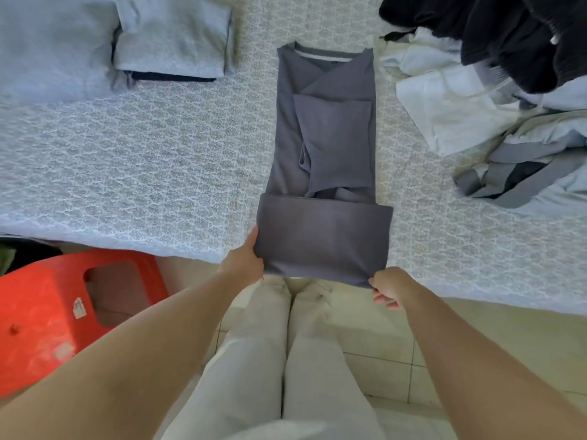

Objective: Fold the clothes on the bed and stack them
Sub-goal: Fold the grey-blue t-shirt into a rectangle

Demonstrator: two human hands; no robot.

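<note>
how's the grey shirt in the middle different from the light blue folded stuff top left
The grey shirt is dark grey; the light blue folded clothes are pale. The shirt is only part folded, long, its near end turned up and held by the left hand and right hand; the blue clothes are compact and untouched. Both lie on the patterned bedspread.

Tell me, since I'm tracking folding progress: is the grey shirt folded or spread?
Partly folded: the grey shirt has its sides folded in, and the left hand and right hand grip its turned-up bottom fold.
</note>
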